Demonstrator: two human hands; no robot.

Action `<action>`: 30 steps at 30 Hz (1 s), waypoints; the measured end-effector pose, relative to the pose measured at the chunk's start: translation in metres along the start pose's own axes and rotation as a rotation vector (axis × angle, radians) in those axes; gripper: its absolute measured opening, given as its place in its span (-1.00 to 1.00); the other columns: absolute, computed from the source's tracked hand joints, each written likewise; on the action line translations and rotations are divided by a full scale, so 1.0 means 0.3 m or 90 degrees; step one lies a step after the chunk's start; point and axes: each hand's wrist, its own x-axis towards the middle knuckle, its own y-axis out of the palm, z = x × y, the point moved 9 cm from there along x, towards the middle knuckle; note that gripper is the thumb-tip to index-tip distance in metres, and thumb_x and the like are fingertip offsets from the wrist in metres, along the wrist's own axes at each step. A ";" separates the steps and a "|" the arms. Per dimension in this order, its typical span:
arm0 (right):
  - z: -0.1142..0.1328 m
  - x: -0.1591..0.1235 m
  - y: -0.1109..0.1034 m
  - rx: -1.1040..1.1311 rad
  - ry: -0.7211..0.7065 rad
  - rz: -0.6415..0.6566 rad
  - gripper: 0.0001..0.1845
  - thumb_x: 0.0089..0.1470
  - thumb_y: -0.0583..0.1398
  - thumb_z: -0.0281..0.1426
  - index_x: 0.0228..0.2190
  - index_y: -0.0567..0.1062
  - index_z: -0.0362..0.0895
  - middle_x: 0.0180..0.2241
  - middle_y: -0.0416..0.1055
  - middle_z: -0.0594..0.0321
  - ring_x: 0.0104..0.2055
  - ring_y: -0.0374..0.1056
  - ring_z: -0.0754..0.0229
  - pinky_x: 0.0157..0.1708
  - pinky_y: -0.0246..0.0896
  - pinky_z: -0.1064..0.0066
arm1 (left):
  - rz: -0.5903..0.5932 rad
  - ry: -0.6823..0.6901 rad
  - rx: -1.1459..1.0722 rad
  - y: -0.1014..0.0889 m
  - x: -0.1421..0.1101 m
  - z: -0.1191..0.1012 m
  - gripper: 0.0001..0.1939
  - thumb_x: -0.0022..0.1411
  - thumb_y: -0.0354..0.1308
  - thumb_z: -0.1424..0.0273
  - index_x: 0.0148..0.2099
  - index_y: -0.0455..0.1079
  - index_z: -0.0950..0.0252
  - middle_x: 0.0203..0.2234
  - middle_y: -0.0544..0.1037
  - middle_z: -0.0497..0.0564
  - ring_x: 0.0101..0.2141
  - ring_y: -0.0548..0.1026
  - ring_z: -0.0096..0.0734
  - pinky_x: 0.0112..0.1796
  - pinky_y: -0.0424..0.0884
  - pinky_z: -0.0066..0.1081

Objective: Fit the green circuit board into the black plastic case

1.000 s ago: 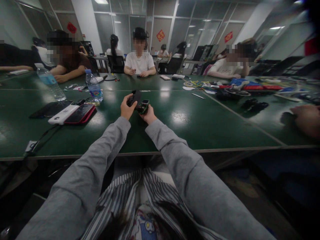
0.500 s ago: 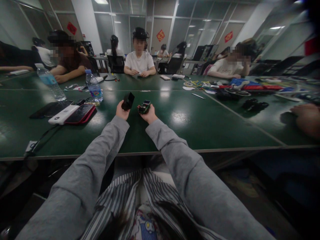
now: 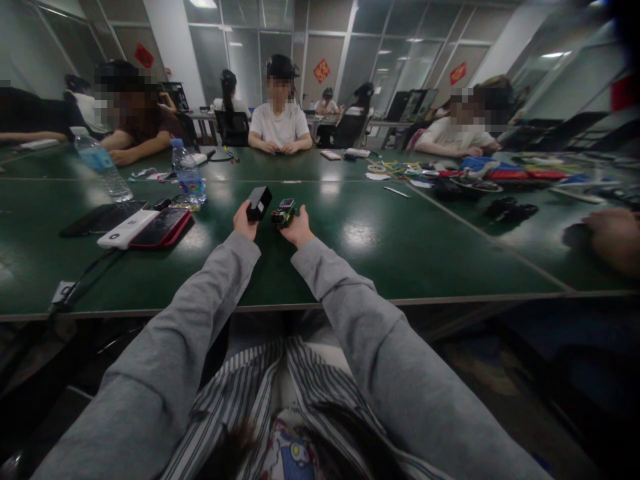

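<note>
My left hand (image 3: 245, 221) is closed around a black box-shaped case (image 3: 260, 203), held tilted above the green table (image 3: 400, 247). Just right of it, my right hand (image 3: 299, 228) grips a small green circuit board (image 3: 285, 213) with a little screen on its upper part. The thumb stands up along the board's right side. A narrow gap separates case and board; they do not touch. My fingers under both things are mostly hidden.
Left of my hands lie a phone in a red case (image 3: 163, 227), a white power bank (image 3: 128, 229) and two water bottles (image 3: 189, 175). Tangled cables (image 3: 440, 172) and a black object (image 3: 510, 210) lie at right. A co-worker's hand (image 3: 615, 230) rests at the right edge; people sit opposite.
The black case has turned in my left hand, so its broad side now shows. My right hand has tilted the circuit board and shifted it slightly left, with the thumb raised off it.
</note>
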 end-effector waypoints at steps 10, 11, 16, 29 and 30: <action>-0.029 -0.012 0.015 -0.018 0.008 0.012 -0.32 0.41 -0.20 0.07 -0.23 0.51 -0.07 -0.43 0.54 0.20 -0.26 0.55 0.06 -0.16 0.57 0.11 | 0.050 0.411 0.377 0.125 -0.158 -0.169 -0.61 0.34 0.25 0.25 0.16 0.52 0.24 0.17 0.56 0.18 0.25 0.45 -0.09 0.33 0.24 -0.08; -0.034 -0.011 0.015 -0.018 0.011 0.014 -0.33 0.41 -0.19 0.07 -0.22 0.52 -0.07 -0.42 0.55 0.19 -0.24 0.55 0.06 -0.14 0.56 0.11 | 0.073 0.436 0.441 0.150 -0.179 -0.167 -0.61 0.35 0.23 0.27 0.17 0.52 0.23 0.18 0.55 0.19 0.27 0.42 -0.06 0.34 0.21 -0.05; -0.053 -0.007 0.001 -0.010 0.025 0.000 -0.38 0.43 -0.14 0.02 -0.14 0.54 -0.11 -0.37 0.58 0.17 -0.17 0.55 0.05 -0.07 0.56 0.09 | 0.187 0.451 0.627 0.228 -0.218 -0.115 -0.52 0.31 0.22 0.36 0.27 0.46 0.23 0.26 0.46 0.24 0.31 0.35 0.09 0.33 0.19 0.06; -0.061 0.001 0.018 -0.041 0.029 0.036 -0.41 0.43 -0.10 0.01 -0.12 0.55 -0.10 -0.40 0.60 0.21 -0.20 0.58 0.04 -0.04 0.56 0.12 | 0.207 0.425 0.689 0.229 -0.220 -0.042 -0.42 0.36 0.13 0.38 0.39 0.29 0.34 0.26 0.37 0.36 0.28 0.35 0.13 0.31 0.22 0.09; -0.059 0.003 0.017 -0.046 0.024 0.034 -0.42 0.43 -0.10 0.00 -0.12 0.55 -0.10 -0.42 0.59 0.22 -0.20 0.58 0.04 -0.04 0.56 0.11 | 0.215 0.416 0.683 0.227 -0.215 -0.033 -0.42 0.36 0.13 0.38 0.39 0.29 0.34 0.23 0.39 0.36 0.26 0.37 0.12 0.30 0.24 0.08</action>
